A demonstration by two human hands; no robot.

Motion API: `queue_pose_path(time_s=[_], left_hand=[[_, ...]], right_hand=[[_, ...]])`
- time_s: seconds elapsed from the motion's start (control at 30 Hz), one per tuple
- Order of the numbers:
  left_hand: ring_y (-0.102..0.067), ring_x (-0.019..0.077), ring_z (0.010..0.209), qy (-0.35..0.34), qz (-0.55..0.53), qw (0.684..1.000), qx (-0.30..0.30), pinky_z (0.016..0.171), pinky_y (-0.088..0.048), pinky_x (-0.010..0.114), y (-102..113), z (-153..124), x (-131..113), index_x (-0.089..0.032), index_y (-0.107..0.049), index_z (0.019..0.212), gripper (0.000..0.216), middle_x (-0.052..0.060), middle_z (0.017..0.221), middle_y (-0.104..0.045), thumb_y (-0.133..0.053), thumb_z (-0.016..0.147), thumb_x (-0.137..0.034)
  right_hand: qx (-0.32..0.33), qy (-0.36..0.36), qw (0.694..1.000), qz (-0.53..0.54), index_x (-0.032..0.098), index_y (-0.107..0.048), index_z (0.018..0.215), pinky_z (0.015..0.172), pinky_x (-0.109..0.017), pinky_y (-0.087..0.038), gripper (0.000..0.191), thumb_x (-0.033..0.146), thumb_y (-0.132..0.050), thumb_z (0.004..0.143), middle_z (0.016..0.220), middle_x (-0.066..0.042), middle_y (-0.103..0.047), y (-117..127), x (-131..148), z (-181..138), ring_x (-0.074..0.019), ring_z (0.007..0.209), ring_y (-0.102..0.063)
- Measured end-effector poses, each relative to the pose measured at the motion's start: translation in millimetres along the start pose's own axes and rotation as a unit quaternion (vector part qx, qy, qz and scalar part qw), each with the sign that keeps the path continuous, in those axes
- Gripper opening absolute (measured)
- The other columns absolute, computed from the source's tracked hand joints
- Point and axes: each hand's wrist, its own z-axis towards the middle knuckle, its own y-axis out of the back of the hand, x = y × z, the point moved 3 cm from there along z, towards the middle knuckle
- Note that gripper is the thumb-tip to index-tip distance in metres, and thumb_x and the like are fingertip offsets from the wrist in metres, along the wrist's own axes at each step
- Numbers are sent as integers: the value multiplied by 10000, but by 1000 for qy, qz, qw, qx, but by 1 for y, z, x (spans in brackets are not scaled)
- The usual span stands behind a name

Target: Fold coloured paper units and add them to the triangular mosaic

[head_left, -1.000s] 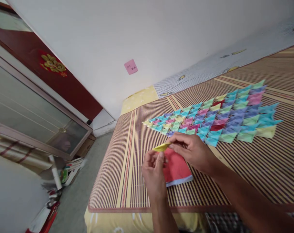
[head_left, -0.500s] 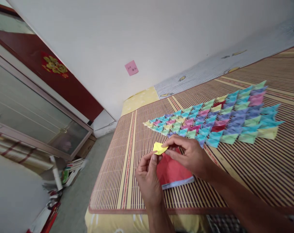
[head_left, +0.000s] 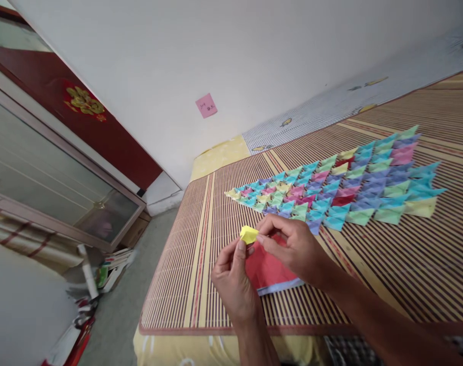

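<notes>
Both hands pinch a small folded yellow paper [head_left: 249, 234] above a striped bamboo mat [head_left: 201, 264]. My left hand [head_left: 233, 282] grips its lower edge with thumb and forefinger. My right hand [head_left: 292, 246] holds its right side with closed fingertips. Under the hands lies a stack of square paper sheets [head_left: 271, 269] with a red sheet on top. Beyond it, many folded triangular paper pieces [head_left: 338, 188] in blue, green, pink, purple and yellow lie joined in a wide flat patch.
The mat covers a bed with a yellow sheet [head_left: 220, 152] against a white wall. A pink note [head_left: 206, 105] sticks to the wall. To the left are a glass-fronted cabinet [head_left: 56, 188] and clutter [head_left: 102, 274] on the floor.
The yellow paper has gone from a longer flat wedge to a smaller, more compact fold. Both hands drew slightly closer together and lower over the red sheet.
</notes>
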Motion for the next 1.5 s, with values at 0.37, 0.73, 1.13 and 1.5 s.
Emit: queue_pose_path(time_s=[0.37, 0.73, 1.13, 1.5], left_hand=[[-710, 127, 679, -1, -18, 1000, 8, 686, -574, 227, -2, -1, 2, -153, -725, 899, 292, 24, 757, -754, -898, 699, -279], [-690, 145, 657, -28, 89, 995, 32, 630, -562, 245, 2, 2, 4, -145, -773, 961, 248, 64, 775, -771, -806, 800, -331], [-592, 100, 615, 14, 73, 993, 92, 614, -485, 206, 0, 3, 5, -150, -710, 811, 238, 1, 688, -670, -835, 772, -348], [-535, 107, 648, 63, 32, 989, 130, 638, -446, 221, 2, 4, 10, -151, -766, 784, 231, 8, 680, -651, -838, 769, -370]], right_hand=[[-35, 3, 999, -24, 196, -570, 752, 659, -317, -482, 89, 163, -569, 834, 771, -27, -631, -1, -3, -1, -190, 742, -612], [-9, -18, 998, -55, 182, -619, 764, 606, -268, -450, 102, 183, -591, 862, 697, 5, -631, 4, -3, 0, -144, 647, -576], [67, -50, 993, -78, 181, -609, 742, 569, -267, -401, 111, 198, -606, 852, 676, 11, -606, 9, -2, 2, -136, 620, -529], [119, -87, 988, -50, 186, -612, 831, 570, -255, -381, 82, 244, -619, 890, 707, 30, -574, 11, -10, 3, -124, 635, -498]])
